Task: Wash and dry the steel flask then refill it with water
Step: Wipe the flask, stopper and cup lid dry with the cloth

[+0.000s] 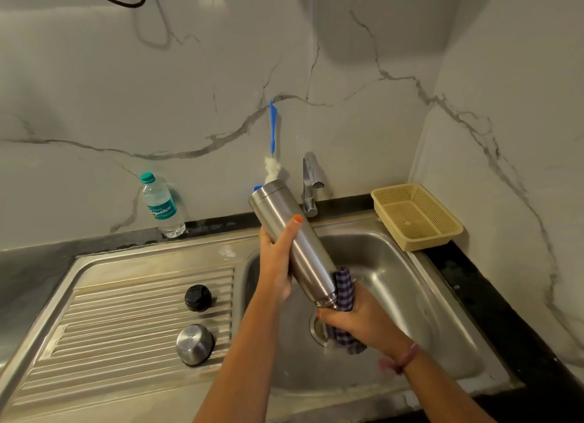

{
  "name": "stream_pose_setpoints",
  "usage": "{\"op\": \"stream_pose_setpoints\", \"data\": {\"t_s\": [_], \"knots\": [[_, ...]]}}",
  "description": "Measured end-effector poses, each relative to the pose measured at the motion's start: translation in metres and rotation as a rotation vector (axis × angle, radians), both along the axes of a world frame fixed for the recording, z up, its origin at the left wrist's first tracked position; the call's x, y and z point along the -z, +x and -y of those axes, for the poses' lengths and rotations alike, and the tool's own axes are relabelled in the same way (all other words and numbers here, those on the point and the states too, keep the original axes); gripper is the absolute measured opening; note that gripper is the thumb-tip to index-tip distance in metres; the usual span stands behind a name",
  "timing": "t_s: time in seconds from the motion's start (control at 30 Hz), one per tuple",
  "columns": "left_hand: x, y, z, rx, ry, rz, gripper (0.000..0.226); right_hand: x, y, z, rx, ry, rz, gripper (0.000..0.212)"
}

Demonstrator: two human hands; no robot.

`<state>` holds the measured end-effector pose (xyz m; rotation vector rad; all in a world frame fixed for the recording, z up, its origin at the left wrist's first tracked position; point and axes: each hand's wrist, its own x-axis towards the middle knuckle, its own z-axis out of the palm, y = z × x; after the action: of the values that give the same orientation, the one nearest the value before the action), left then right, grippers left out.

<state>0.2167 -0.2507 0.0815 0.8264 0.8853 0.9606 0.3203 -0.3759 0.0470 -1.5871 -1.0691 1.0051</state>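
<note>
A steel flask is held tilted over the sink basin, its base up toward the wall and its open mouth down toward me. My left hand grips the flask's body around the middle. My right hand holds a blue checked cloth bunched against the flask's mouth. On the ribbed drainboard to the left lie the flask's black inner stopper and its steel cap.
A plastic water bottle with a green cap stands on the counter at the back left. A blue-handled bottle brush leans on the wall behind the flask, beside the tap. A beige plastic basket sits at the back right.
</note>
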Motion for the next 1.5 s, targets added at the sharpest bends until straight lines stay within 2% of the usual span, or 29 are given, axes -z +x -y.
{"op": "stream_pose_setpoints", "data": {"t_s": [0.07,0.13,0.23,0.3,0.4,0.47,0.53,0.6,0.67,0.8,0.87,0.9,1.0,1.03,1.07,1.13,1.2,1.27,1.37,1.4,1.5], "knots": [[0.001,0.007,0.004,-0.047,0.043,-0.080,0.099,0.002,-0.003,-0.001,0.086,0.016,0.139,0.031],[0.003,0.008,0.006,-0.081,0.016,-0.058,0.094,-0.002,0.000,-0.003,0.032,0.008,0.163,0.032],[0.006,0.000,0.006,0.021,-0.085,0.112,0.089,-0.013,0.009,0.002,-0.185,-0.081,-0.200,0.027],[0.009,-0.005,0.003,0.083,-0.077,0.116,0.090,-0.013,0.009,0.004,-0.214,-0.091,-0.287,0.027],[0.008,0.002,0.001,0.059,0.048,-0.070,0.098,-0.003,0.002,-0.002,-0.030,-0.036,-0.027,0.026],[0.006,0.007,0.001,-0.019,0.091,-0.133,0.102,0.001,-0.001,-0.005,0.020,-0.018,0.056,0.025],[0.004,0.006,0.001,-0.037,0.051,-0.080,0.095,0.001,0.002,-0.004,-0.028,-0.014,-0.046,0.027],[0.006,0.001,0.000,0.043,-0.009,0.081,0.093,-0.002,0.007,0.002,-0.140,-0.026,-0.297,0.031],[0.007,-0.004,-0.002,0.114,-0.019,0.149,0.102,-0.006,0.006,0.004,-0.199,-0.038,-0.391,0.033],[0.002,0.005,-0.001,0.060,0.119,-0.064,0.095,0.002,0.003,-0.007,0.004,0.017,-0.008,0.019],[0.003,0.008,-0.001,0.003,0.115,-0.073,0.094,0.000,0.004,-0.007,-0.013,0.027,0.034,0.019],[0.004,0.007,-0.001,0.007,0.079,-0.022,0.094,-0.002,0.006,-0.005,-0.051,0.017,-0.040,0.022],[0.009,0.001,-0.002,0.089,-0.011,0.161,0.103,-0.015,0.010,0.005,-0.188,-0.041,-0.441,0.036],[0.011,0.000,-0.002,0.104,-0.007,0.170,0.108,-0.016,0.009,0.005,-0.185,-0.037,-0.438,0.036],[0.010,0.000,-0.002,0.099,0.014,0.142,0.109,-0.014,0.008,0.003,-0.151,-0.025,-0.345,0.034],[0.007,0.005,-0.001,0.071,0.070,0.043,0.100,-0.006,0.004,-0.005,-0.036,0.018,-0.107,0.025],[0.007,0.008,-0.001,0.039,0.080,0.005,0.090,0.000,0.003,-0.008,0.026,0.029,-0.025,0.024],[0.009,0.006,-0.002,0.029,0.045,0.045,0.085,-0.001,0.008,-0.005,-0.030,0.008,-0.137,0.030],[0.014,0.002,-0.003,0.071,-0.017,0.145,0.087,-0.003,0.014,0.002,-0.153,-0.039,-0.512,0.046],[0.016,0.002,-0.003,0.082,-0.017,0.148,0.092,-0.004,0.012,0.002,-0.145,-0.032,-0.491,0.044],[0.017,0.004,-0.003,0.080,0.023,0.076,0.095,-0.002,0.003,-0.004,-0.024,0.036,-0.135,0.019]]}}
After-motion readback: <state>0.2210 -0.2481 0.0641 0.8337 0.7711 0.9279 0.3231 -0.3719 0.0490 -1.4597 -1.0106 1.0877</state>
